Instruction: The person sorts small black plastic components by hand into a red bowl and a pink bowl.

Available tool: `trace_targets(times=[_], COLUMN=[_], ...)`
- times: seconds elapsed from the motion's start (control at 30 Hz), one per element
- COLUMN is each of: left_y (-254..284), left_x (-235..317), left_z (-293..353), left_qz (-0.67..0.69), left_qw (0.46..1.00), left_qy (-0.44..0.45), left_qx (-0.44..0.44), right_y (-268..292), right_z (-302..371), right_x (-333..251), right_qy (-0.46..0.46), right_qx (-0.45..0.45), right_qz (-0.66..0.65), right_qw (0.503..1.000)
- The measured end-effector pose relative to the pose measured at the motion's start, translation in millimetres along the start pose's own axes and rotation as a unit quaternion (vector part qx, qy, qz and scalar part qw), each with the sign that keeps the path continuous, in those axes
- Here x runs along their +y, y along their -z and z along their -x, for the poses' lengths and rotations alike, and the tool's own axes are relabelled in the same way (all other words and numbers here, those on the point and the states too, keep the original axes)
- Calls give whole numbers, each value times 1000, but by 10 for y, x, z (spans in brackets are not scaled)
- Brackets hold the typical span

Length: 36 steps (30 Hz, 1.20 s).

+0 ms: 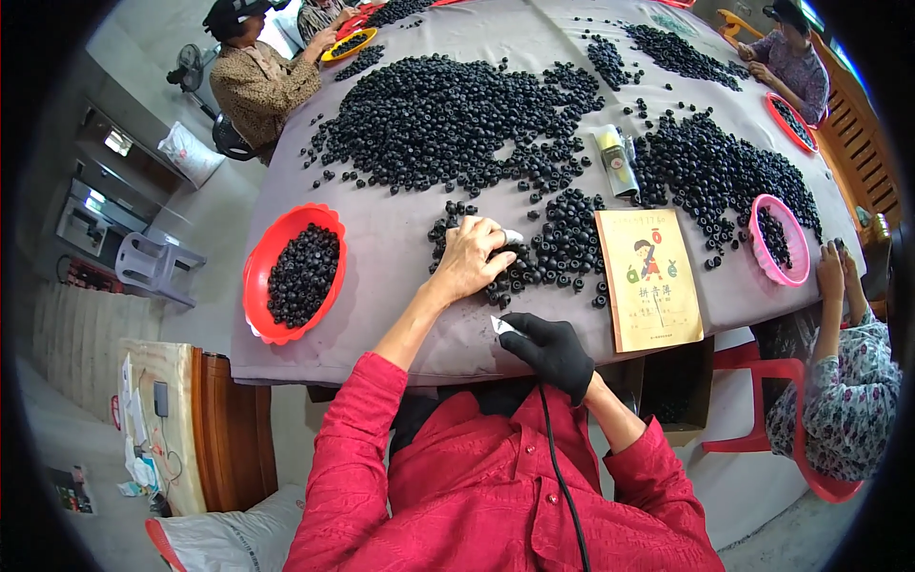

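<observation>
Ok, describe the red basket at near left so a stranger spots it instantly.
Find the big greyish cloth-covered table. At its near left corner sits an oval, scalloped-rimmed red basket holding small round black pieces. Of the baskets in view, it lies nearest the bare left hand.

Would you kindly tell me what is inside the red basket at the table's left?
The red basket holds many small black pieces; what lies beneath them is covered from view.

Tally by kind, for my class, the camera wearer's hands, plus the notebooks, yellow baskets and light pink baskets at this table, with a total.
Left hand and right hand: 2
Notebook: 1
Yellow basket: 1
Light pink basket: 1
Total: 5
</observation>
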<state>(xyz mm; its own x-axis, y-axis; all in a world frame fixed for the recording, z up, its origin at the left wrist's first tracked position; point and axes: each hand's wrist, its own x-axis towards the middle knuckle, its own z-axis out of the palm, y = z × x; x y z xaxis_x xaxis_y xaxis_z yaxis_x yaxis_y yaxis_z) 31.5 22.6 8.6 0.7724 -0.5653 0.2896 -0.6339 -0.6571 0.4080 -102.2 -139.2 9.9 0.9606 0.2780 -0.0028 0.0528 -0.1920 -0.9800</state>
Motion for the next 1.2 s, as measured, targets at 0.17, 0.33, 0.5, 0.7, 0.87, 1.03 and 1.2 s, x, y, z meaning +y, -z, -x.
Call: trace_targets(times=[0.17,0.33,0.5,0.7,0.87,1.03,1.2], left_y=[95,203,291,440,415,345,411], left_x=[-9,28,-22,208,454,314,51], left_z=[378,653,806,971,1290,1252,673], left_qz=[-13,-4,-6,0,-42,-54,43], left_qw=[998,997,993,985,996,995,990], left_qy=[-29,-29,-26,-43,-68,-72,-37], left_qx=[47,68,113,166,50,54,130], right_y=[-19,-31,-47,-11,-39,-37,-26], right_z=[1,-3,-19,-25,-35,-17,1], right_x=[22,20,44,-18,6,-24,-38], right_qy=[0,1,6,6,32,3,0], right_qx=[-7,8,14,27,34,22,22], right_qz=[23,19,-4,-16,-23,-14,-2], right_qw=[1000,1000,1000,999,999,1000,1000])
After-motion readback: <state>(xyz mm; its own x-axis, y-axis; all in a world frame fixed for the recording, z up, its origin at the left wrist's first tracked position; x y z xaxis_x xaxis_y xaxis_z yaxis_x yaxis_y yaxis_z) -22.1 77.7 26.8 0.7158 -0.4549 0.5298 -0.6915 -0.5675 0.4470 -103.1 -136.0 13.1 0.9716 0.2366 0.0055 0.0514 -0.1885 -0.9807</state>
